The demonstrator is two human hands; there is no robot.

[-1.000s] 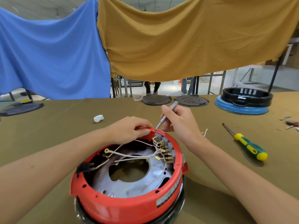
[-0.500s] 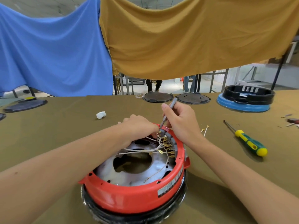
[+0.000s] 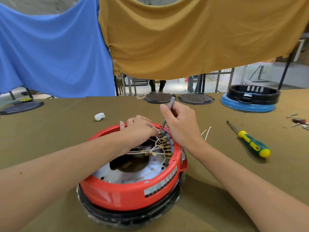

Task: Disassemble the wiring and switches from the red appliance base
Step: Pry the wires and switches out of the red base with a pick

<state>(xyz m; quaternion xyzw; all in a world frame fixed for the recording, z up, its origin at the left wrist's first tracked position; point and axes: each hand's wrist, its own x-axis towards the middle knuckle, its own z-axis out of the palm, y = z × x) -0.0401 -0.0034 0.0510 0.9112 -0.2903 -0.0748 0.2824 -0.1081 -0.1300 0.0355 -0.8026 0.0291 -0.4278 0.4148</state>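
The red appliance base (image 3: 127,193) lies upside down on the table in front of me, its metal inside exposed. White wires (image 3: 150,149) with brass terminals run to a grey switch block (image 3: 169,141) on the inner right wall. My right hand (image 3: 181,124) grips a thin grey screwdriver (image 3: 168,113) with its tip down at the top terminal of the block. My left hand (image 3: 139,128) reaches over the far rim and pinches at the wires beside that tip; its fingertips are partly hidden.
A green and yellow screwdriver (image 3: 250,142) lies on the table to the right, with a loose wire (image 3: 207,133) near it. A black ring on a blue base (image 3: 250,100), two dark round plates (image 3: 177,97) and a white wad (image 3: 99,116) lie farther back.
The base has turned and tilted, and my left hand has moved from the rim onto the wires at the switch block. The screwdriver has swung more upright at the top terminal.
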